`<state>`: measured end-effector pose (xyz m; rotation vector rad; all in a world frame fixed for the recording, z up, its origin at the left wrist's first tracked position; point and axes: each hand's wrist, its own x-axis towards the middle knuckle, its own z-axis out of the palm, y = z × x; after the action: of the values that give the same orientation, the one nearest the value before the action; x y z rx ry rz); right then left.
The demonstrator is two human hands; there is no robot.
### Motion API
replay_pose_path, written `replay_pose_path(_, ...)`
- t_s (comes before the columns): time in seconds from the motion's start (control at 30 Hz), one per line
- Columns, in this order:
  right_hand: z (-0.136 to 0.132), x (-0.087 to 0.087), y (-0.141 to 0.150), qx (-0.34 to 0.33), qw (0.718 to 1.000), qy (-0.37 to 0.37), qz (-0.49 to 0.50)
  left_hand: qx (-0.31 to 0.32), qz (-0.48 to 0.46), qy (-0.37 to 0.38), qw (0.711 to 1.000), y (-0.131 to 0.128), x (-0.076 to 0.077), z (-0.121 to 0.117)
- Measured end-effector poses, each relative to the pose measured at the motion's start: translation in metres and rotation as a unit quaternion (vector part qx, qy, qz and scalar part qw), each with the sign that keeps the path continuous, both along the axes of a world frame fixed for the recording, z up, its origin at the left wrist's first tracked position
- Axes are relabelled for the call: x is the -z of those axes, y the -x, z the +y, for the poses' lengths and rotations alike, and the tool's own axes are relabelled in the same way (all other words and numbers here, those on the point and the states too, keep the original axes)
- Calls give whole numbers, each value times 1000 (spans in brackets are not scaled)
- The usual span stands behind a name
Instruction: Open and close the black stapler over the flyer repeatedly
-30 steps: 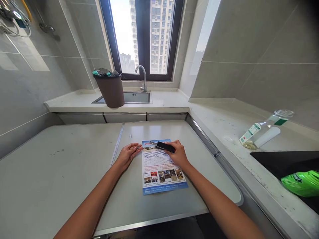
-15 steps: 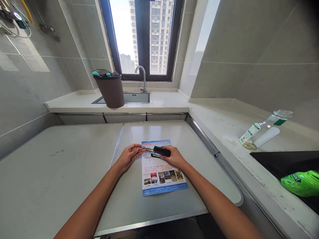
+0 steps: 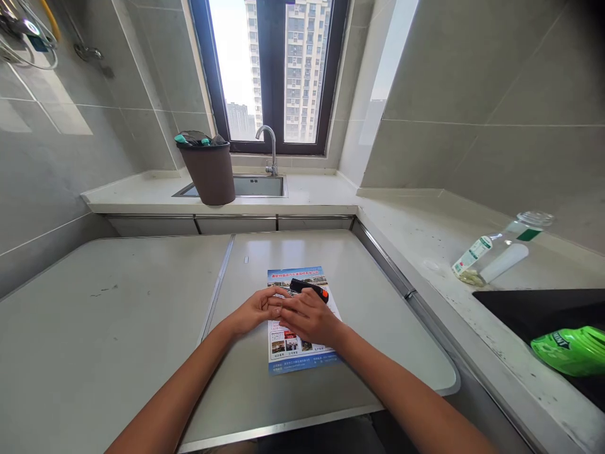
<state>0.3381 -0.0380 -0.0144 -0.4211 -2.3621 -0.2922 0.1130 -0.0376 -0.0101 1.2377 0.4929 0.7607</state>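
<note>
A black stapler (image 3: 302, 286) with an orange-red rear end lies over the upper part of a printed flyer (image 3: 302, 367), just beyond my hands. My left hand (image 3: 258, 310) is bent at its front end, fingertips curled together. My right hand (image 3: 309, 320) lies in front of the stapler's body, its fingers closed and meeting the left fingertips. Whatever is between the fingers is hidden, and I cannot tell if the left fingers touch the stapler. Blue bands and small photos show on the flyer, partly covered by my right hand.
The flyer lies on a pale table (image 3: 155, 328) with a metal seam. On the back counter a brown bin (image 3: 208, 173) stands at the sink (image 3: 259, 185) and faucet (image 3: 271, 148). To the right are a tilted clear bottle (image 3: 501, 249) and a green pack (image 3: 570, 350).
My right hand has come off the stapler's rear end and moved left and nearer to me, against my left fingers. The thin metal piece at my left fingers no longer shows.
</note>
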Motion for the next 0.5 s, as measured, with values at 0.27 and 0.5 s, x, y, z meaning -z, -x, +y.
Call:
replay_pose_path(0.27,0,7,3,13,998,-51,-22,14,-19,-5,1000,-5,-3,-4)
replay_pose_path(0.5,0,2,2,19,1000,-17,-4,14,-24,-7,1000,-3,-1,-2)
